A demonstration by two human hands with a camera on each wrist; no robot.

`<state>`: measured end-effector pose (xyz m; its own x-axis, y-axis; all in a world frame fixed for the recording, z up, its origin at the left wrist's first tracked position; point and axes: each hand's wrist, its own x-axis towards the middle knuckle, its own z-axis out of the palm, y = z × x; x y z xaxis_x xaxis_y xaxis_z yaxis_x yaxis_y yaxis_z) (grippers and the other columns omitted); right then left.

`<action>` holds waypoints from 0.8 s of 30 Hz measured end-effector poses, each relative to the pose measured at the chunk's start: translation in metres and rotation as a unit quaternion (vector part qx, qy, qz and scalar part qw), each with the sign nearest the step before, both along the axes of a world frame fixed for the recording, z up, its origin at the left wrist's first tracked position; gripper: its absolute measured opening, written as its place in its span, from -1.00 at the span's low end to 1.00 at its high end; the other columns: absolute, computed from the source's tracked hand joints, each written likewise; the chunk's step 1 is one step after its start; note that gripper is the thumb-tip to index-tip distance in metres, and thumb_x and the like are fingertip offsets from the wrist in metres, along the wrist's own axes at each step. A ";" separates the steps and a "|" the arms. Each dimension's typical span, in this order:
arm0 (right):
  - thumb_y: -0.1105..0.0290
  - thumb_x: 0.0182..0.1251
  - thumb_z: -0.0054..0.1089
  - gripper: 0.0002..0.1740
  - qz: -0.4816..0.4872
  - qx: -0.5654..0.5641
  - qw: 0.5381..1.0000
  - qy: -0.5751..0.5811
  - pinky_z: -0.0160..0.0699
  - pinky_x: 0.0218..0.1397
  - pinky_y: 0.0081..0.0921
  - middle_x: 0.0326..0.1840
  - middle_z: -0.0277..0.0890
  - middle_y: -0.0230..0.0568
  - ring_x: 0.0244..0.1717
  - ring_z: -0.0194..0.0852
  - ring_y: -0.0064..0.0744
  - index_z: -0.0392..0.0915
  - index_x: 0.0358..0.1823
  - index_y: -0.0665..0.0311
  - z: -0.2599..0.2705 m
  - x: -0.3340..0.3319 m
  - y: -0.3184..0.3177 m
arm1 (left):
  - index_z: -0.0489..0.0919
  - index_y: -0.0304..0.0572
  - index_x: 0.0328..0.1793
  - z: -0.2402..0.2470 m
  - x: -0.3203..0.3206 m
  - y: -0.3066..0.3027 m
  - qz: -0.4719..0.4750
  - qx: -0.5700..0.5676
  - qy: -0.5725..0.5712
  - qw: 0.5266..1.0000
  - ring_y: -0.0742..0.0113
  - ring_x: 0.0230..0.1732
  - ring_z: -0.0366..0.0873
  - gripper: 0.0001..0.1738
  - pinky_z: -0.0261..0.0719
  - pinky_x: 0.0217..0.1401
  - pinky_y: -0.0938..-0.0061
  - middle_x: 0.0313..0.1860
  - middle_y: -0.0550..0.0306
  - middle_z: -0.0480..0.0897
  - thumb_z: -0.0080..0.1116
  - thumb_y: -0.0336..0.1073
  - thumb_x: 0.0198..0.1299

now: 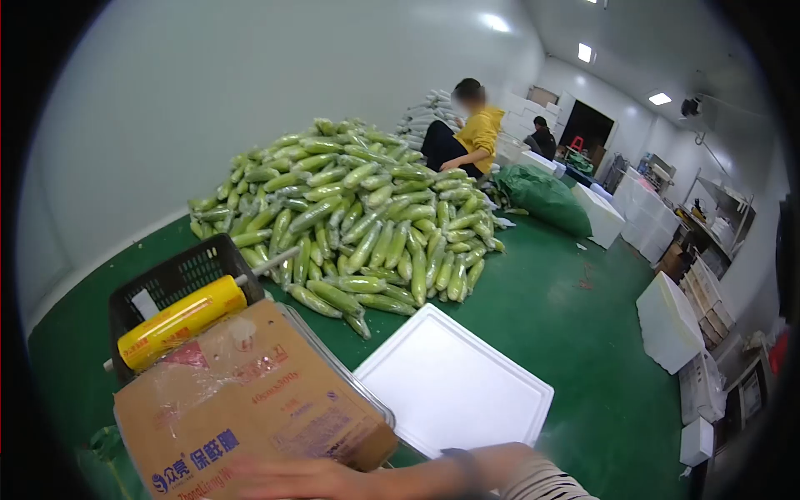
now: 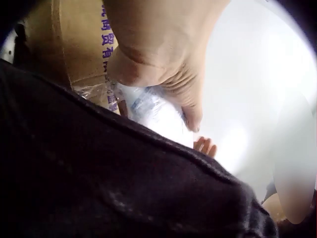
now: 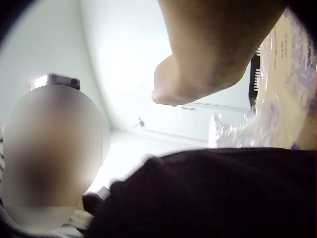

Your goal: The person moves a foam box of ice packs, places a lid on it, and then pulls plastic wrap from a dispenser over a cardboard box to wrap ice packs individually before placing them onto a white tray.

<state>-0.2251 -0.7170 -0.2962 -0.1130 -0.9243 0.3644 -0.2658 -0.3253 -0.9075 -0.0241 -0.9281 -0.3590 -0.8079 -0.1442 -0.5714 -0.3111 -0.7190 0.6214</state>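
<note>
My right hand (image 1: 312,479) reaches in from the lower right in the head view, fingers straight and blurred over the near edge of a printed cardboard box (image 1: 275,408). In the right wrist view this hand (image 3: 198,74) shows from the thumb side, its fingers mostly hidden; crinkled clear film (image 3: 242,129) lies close by. My left hand (image 2: 153,59) is out of the head view. In the left wrist view its thumb bends down against a whitish thing in clear plastic (image 2: 161,116), partly hidden by a dark garment; I cannot tell its kind. Small fingertips (image 2: 205,147) show beyond.
A yellow film roll (image 1: 183,321) lies across a dark crate (image 1: 221,258) behind the box. A white foam lid (image 1: 458,383) lies to the right. Beyond is a large heap of wrapped corn cobs (image 1: 358,217), with a person in yellow (image 1: 479,133) beside it. Foam boxes (image 1: 667,321) line the right.
</note>
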 end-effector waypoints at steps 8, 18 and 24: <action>-0.53 0.05 -0.15 0.22 -0.108 -0.271 0.955 -0.059 -0.68 0.47 0.02 0.59 -0.67 -0.03 0.58 -0.73 0.03 -0.26 0.52 0.19 0.033 0.011 -0.098 | -0.13 -0.21 0.53 0.125 -0.121 0.062 0.114 -0.412 0.402 0.809 0.09 0.43 0.13 0.02 0.19 0.40 0.20 0.46 -0.08 0.09 0.21 0.02 0.13; 0.22 0.09 0.37 -0.62 -0.558 0.016 0.794 -0.239 0.52 -0.02 -0.43 -0.12 0.58 -0.22 -0.13 0.53 -0.40 0.57 -0.15 0.33 -0.053 -0.058 0.089 | 0.11 -0.25 0.46 0.067 -0.062 0.018 -0.080 -0.555 0.146 0.815 0.16 0.28 0.34 -0.24 0.32 0.29 0.31 0.35 -0.07 0.31 0.11 -0.17 0.18; 0.35 0.12 0.36 -0.47 -0.700 0.119 0.665 -0.231 0.55 -0.06 -0.45 -0.09 0.53 -0.11 -0.14 0.54 -0.38 0.34 0.05 0.40 -0.197 -0.143 0.228 | 0.17 -0.27 0.45 0.024 0.020 -0.030 -0.017 -0.503 0.000 0.864 0.12 0.27 0.38 -0.42 0.30 0.32 0.30 0.31 -0.09 0.38 -0.05 -0.19 0.38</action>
<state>-0.3685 -0.4894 -0.4931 -0.9729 0.1795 -0.1458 0.1679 0.1151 -0.9791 -0.0038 -0.9581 -0.3354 -0.8218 -0.5436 -0.1705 -0.3207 0.1941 0.9271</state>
